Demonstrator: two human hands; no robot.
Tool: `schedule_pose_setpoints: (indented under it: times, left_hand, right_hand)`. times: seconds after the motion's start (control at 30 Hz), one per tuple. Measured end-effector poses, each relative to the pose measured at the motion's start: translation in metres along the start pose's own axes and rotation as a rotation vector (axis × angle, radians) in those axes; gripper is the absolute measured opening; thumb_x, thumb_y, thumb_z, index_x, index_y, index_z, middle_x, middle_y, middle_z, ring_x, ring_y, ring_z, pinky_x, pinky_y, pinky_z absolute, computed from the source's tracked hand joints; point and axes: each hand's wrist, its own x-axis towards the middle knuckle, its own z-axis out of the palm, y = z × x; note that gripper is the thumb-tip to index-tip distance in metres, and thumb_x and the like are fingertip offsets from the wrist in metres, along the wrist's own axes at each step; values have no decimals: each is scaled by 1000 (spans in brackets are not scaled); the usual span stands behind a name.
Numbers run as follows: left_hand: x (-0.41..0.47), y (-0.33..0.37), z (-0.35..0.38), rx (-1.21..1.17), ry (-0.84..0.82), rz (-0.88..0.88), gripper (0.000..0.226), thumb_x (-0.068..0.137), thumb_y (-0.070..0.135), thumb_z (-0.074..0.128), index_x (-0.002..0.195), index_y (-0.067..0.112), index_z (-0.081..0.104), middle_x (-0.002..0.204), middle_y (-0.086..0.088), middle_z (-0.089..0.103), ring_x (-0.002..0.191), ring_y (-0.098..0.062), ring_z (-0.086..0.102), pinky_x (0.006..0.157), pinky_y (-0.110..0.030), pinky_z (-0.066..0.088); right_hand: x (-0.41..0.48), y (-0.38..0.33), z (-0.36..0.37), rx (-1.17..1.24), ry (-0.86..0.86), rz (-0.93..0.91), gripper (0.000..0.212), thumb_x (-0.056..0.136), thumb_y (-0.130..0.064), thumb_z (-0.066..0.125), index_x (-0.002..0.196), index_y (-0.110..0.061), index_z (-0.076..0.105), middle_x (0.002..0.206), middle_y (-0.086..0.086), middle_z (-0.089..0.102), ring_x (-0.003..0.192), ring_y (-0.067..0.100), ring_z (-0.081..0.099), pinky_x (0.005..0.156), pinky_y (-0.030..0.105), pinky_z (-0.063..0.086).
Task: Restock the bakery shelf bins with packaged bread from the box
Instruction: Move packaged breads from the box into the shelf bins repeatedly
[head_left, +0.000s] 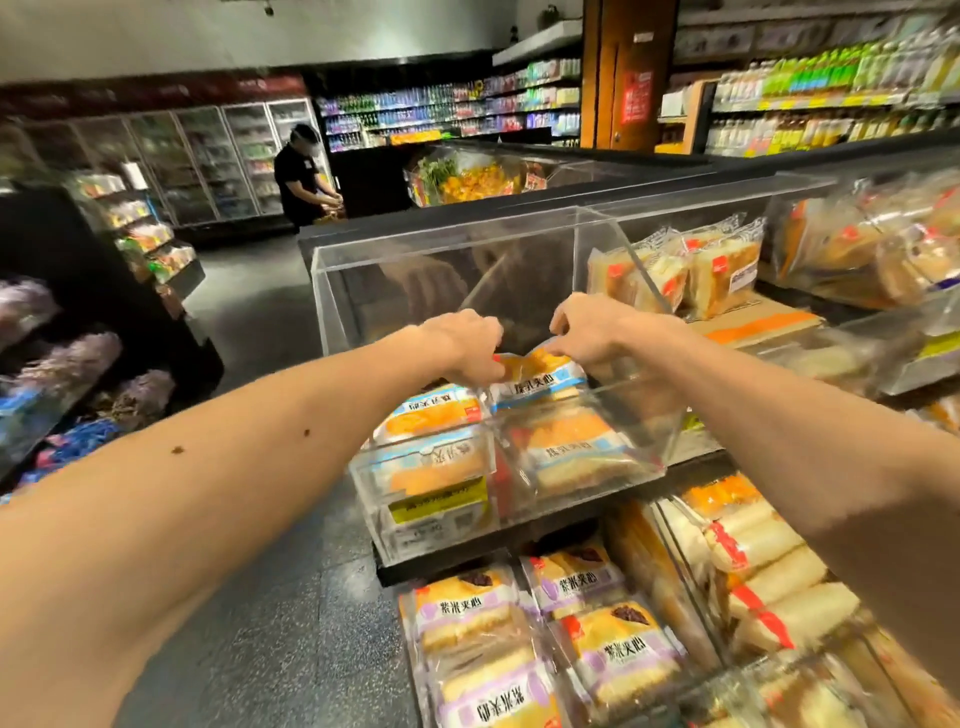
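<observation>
Both arms reach forward over the bakery shelf. The left hand (464, 347) and the right hand (586, 331) each have their fingers curled down and pinch the top edge of one blue-and-orange bread packet (537, 370), left hand at its left corner, right hand at its right. The packet sits at the back of the middle clear acrylic bin (511, 506), lying on other blue-labelled packets (434, 465) that fill the bin in two rows up to its front lip.

Just behind the hands stands an empty clear bin (363, 291) on the top tier, its front face reflecting the fingers. A slanted acrylic divider (631, 270) runs close beside the right wrist; beyond it lie sandwich bread packs (675, 273). Below, purple-labelled packets (574, 584) fill the lower bin, with white rolls in red-banded wrappers (758, 564) to their right. Far back in the aisle a person in black (300, 176) stands by the glass-door refrigerators (208, 156).
</observation>
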Motion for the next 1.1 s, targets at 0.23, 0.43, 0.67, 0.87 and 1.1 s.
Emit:
schedule_pose_setpoints:
  times: [0.23,0.43,0.67,0.87,1.1]
  left_hand:
    - [-131,12,-52,-221,339,-116,16,90,35,65,80,23,63,76,7,61,81,-20,62,73,-29,44]
    - [-320,39,-14,-145,487,-252,33,84,55,55,94,25,64,86,7,63,81,-18,59,76,-37,50]
    - [-576,99,132,-86,180,-818,55,79,62,47,118,26,61,114,-2,62,103,-30,59,79,-45,54]
    - [-798,203,223,-333,-146,-1491,57,79,53,60,130,27,60,130,-5,59,119,-33,55,92,-42,49]
    - [-986,322,329,-610,-281,-1923,52,93,46,58,140,26,46,144,-2,45,134,-28,44,106,-36,34]
  right_hand:
    - [-108,4,-15,265,441,-462,33,85,-33,70,116,-22,67,94,-1,67,86,16,59,90,38,51]
    - [-237,-30,56,230,350,-930,48,80,-53,52,115,-23,63,104,2,61,96,28,60,79,41,52]
    - [-378,-140,203,149,-193,-1283,57,90,-56,52,139,-26,50,128,-3,51,111,23,54,83,40,52]
    - [-549,-240,302,16,-662,-1616,65,93,-60,45,147,-25,38,140,-1,41,127,25,47,98,39,42]
    - [-747,-315,417,-190,-1000,-1704,80,82,-68,31,145,-20,42,149,0,43,137,24,42,104,34,39]
